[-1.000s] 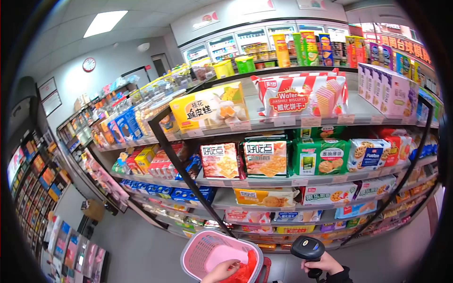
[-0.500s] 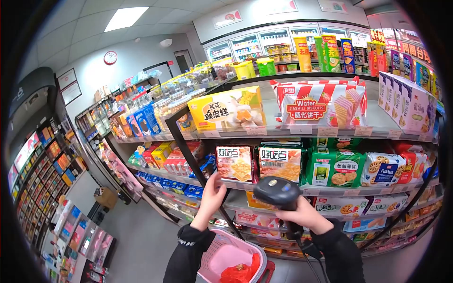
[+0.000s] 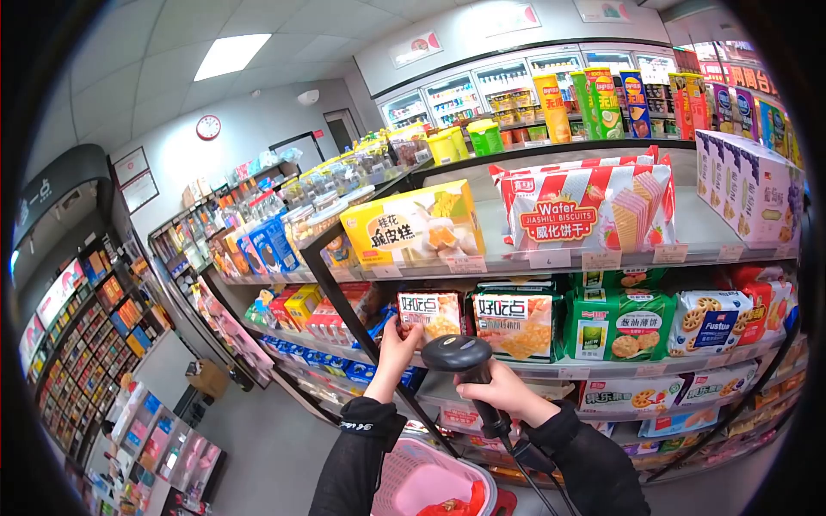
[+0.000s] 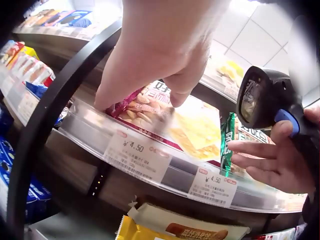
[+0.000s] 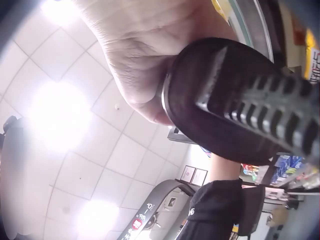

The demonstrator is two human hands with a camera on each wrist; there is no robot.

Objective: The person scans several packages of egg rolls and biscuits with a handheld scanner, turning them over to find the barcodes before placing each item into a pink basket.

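A basket (image 3: 406, 469) is sitting low in front, the right grip (image 3: 506, 391) is holding a scanner (image 3: 456, 353), the left grip (image 3: 397, 348) is pinching the left side of a pack (image 3: 440, 314) standing on a shelf (image 3: 551, 371), and fridges (image 3: 452, 99) are lining the far wall (image 3: 516, 30)

Wafer bag (image 3: 585, 211): landmark item; red-and-white stripes; stands on top shelf (image 3: 697, 229).
Yellow carton (image 3: 413, 225): same level, just left of the wafer bag.
Purple-and-white cartons (image 3: 750, 191): same level, right of the wafer bag, in a row.
Snack canisters (image 3: 607, 101): upright, behind the wafer bag; orange, green and blue.
Green biscuit pack (image 3: 618, 327): one level below the wafer bag.
Blue-and-white biscuit pack (image 3: 707, 325): one level below, right of the wafer bag.
Wall clock (image 3: 208, 127): round, red-rimmed; higher, far left of the wafer bag.
Cardboard box (image 3: 207, 378): floor level, lower left of the wafer bag, well apart.
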